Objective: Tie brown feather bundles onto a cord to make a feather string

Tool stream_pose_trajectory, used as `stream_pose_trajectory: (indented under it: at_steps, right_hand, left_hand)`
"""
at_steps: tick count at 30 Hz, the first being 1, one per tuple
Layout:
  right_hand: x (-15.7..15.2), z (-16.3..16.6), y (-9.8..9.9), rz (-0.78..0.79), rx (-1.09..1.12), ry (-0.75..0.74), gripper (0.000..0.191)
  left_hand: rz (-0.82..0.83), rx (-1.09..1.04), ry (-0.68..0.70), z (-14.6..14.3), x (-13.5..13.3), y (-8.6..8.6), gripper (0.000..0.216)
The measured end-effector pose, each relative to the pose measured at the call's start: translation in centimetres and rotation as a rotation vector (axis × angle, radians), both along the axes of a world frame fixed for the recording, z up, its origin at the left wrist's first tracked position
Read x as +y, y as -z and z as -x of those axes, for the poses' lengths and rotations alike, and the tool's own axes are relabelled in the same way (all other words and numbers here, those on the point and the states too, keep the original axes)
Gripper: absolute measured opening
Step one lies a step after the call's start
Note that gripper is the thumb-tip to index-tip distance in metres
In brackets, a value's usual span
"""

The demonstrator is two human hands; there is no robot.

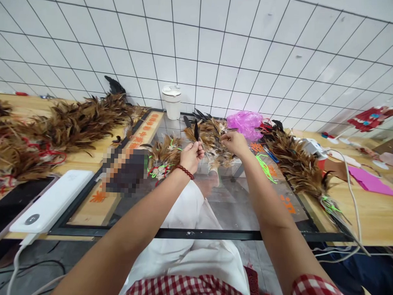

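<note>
My left hand (190, 158), with a beaded bracelet at its wrist, pinches a dark feather (196, 131) that points upward. My right hand (234, 143) is closed in a pinch over a loose pile of brown feathers (208, 135); whatever its fingertips hold is too small to make out. Left of my left hand lies a bundle of brown feathers (166, 151) with green and red strings. To the right of my right hand are bright green strings (265, 168) and a crumpled pink plastic bag (245, 123). All this rests on a black-framed glass top (220, 208).
A white lidded cup (171, 102) stands at the back by the tiled wall. Long feather garlands (81, 122) lie left, and another feather garland (294, 159) lies right. A white power bank (53, 200) sits at the left edge. A white cable (351, 196) crosses the right side.
</note>
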State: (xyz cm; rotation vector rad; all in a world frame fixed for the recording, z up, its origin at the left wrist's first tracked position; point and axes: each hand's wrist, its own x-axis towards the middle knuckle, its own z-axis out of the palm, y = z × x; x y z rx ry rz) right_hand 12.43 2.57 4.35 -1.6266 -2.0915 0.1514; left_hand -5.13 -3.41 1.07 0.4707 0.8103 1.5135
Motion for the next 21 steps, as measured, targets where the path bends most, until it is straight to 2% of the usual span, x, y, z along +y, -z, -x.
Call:
stream_pose_trajectory:
  at_steps: [5,9,13,15,17,21]
  right_hand:
    - [-0.6,0.1,-0.7,0.036,-0.122,0.041,0.022]
    - [-0.6,-0.2,-0.4,0.183,-0.197,0.04,0.019]
    - [-0.2,-0.7,-0.2,0.283,-0.156,-0.01,0.014]
    - [0.0,-1.1,-0.3,0.264,-0.064,0.007,0.011]
    - [0.2,-1.3,-0.5,0.274,0.136,-0.023,0.01]
    - [-0.3,-0.4,-0.7,0.537,0.732,-0.229,0.014]
  left_hand:
    - [0.011,0.013,-0.025,0.0,0.1,0.0,0.01]
    - [0.009,0.024,-0.019,-0.1,0.0,0.0,0.009]
    - [0.007,0.024,-0.016,-0.1,0.0,-0.1,0.009]
    - [0.006,0.023,-0.019,-0.1,0.0,-0.1,0.009]
    - [0.007,0.026,-0.008,-0.1,-0.1,-0.1,0.009]
    - [0.042,0.049,0.098,-0.2,-0.3,0.0,0.009]
